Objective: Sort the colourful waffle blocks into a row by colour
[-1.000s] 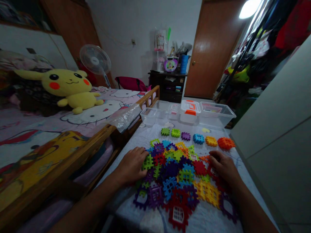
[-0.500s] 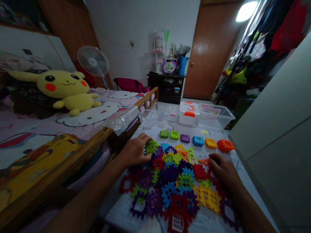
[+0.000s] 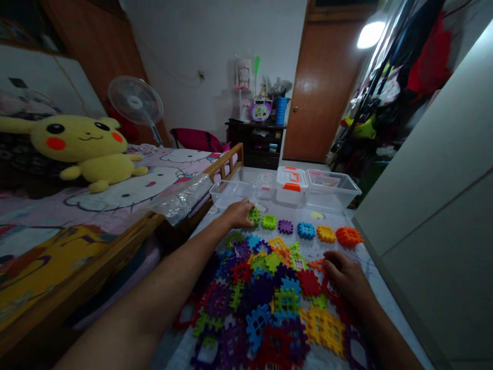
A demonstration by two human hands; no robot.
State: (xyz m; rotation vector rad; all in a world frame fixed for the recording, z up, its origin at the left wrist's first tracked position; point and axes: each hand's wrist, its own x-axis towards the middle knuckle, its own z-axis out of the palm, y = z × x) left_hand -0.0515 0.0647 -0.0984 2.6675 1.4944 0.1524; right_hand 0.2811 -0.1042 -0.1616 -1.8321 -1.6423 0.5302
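Seen from the middle of the heap, a yellow plush toy (image 3: 102, 154) sits on the bed (image 3: 165, 180) at ten o'clock; at about half past eleven the left hand (image 3: 239, 213) has its fingers closed round a green piece (image 3: 254, 217). The heap of interlocking pieces (image 3: 262, 290) spreads over the cloth-covered worktop (image 3: 308, 248); clear boxes (image 3: 291, 194) stand beyond at twelve o'clock. A row runs from a light-green piece (image 3: 268, 222) past purple, blue and yellow towards two o'clock, near three the right hand (image 3: 348, 277) curls at an orange piece (image 3: 317, 264), whether gripping it I cannot tell, and an orange stack (image 3: 349, 236) ends the row.
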